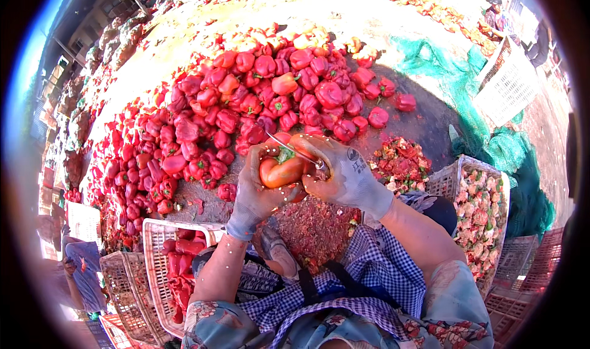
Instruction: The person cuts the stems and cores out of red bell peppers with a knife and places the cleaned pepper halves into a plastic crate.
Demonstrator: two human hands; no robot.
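Observation:
In front of my body, my gloved left hand (255, 188) is wrapped round an orange-red bell pepper (279, 173) with a green stem end facing up. My gloved right hand (344, 172) closes on a thin, curved metal tool (319, 164), whose narrow bent strip arcs over the pepper's top. The right fingers also press against the pepper's side. Both grey gloves are stained brown at the fingers. Whether the tool's tip enters the pepper is hard to make out.
A large heap of red bell peppers (270, 94) lies ahead. At left, a white crate (155, 269) holds emptied red peppers; at right, another crate (505, 204) holds cut cores. A pile of scraps (399, 161), green netting (516, 164) and a person (86, 269) are nearby.

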